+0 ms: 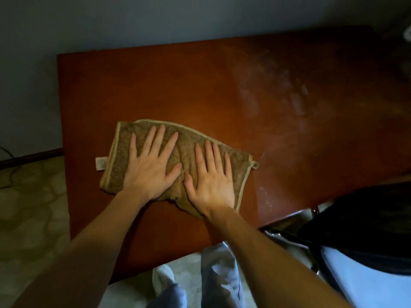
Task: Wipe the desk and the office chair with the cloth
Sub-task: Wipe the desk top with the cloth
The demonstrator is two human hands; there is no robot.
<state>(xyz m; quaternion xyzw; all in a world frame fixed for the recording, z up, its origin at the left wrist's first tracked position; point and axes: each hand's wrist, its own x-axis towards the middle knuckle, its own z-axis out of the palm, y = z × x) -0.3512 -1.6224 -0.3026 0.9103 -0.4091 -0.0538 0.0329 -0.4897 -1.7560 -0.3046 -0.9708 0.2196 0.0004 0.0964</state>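
A brown terry cloth (191,138) with a pale hem and a white label lies spread on the reddish-brown desk (178,85), near its front left. My left hand (151,165) presses flat on the cloth's left half, fingers straight and spread. Beside it, my right hand (211,176) lies flat on the right half, fingers straight. The two thumbs almost meet over a bunched fold. The black office chair (364,223) stands at the lower right, its back against the desk's front edge.
The desk's right half shows pale dusty streaks (287,112). A grey wall runs behind and to the left of the desk. Patterned floor (31,210) and a dark cable lie at the left. My legs and a white shoe (163,278) are below the desk's front edge.
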